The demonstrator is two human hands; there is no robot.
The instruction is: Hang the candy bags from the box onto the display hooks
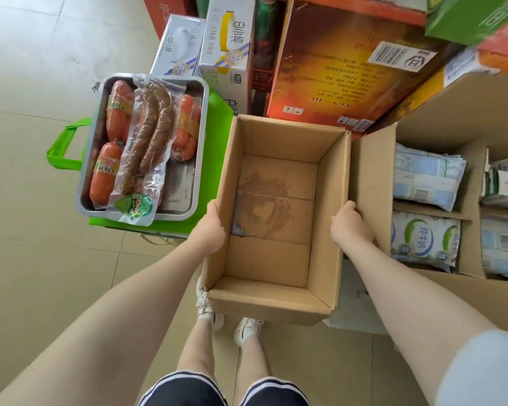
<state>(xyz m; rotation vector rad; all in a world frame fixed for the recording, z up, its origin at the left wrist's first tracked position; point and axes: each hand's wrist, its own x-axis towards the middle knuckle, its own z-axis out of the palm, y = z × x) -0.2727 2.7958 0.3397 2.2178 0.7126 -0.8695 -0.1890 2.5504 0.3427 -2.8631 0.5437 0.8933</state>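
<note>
An open brown cardboard box (276, 253) is held in front of me above the floor, and its inside shows only a stained bottom with no bags. My left hand (213, 228) grips the box's left wall, fingers curled over the outside. On the opposite wall, my right hand (351, 225) grips the rim. No candy bags or display hooks appear in view.
A metal tray (188, 206) of packaged sausages rests on a green bag (68, 148) at the left. A larger divided carton (373, 183) with milk pouches stands at the right. Stacked cartons (335, 63) fill the back. Tiled floor (35, 259) lies open to the left.
</note>
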